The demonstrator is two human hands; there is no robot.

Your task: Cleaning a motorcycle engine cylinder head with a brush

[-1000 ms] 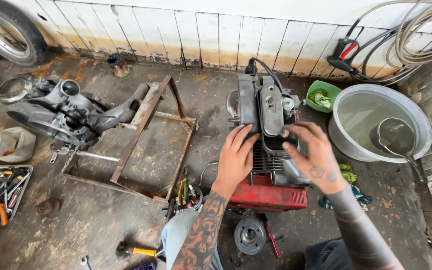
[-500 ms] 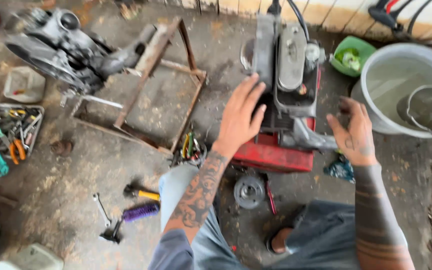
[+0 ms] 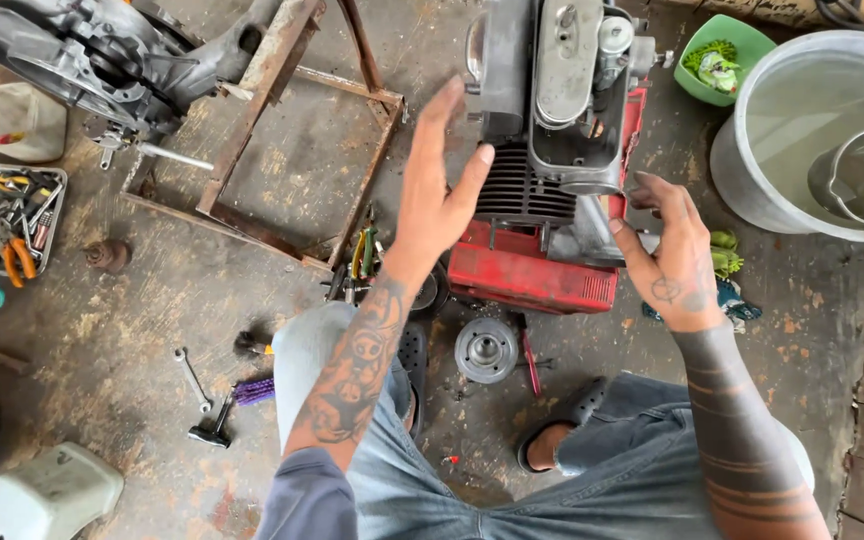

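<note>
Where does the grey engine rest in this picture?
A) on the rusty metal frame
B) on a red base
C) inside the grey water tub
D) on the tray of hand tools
B: the grey engine stands on the red base, between both open hands.

Rusty metal frame (image 3: 282,150) lying flat on stained concrete floor (image 3: 152,340). Grey engine casing (image 3: 102,55) upper left, tray of pliers (image 3: 2,215) at left edge. Large grey tub (image 3: 752,170) right, green bowl (image 3: 727,60) beside it. Small wrench (image 3: 192,378) near purple-handled tool (image 3: 252,390).
</note>
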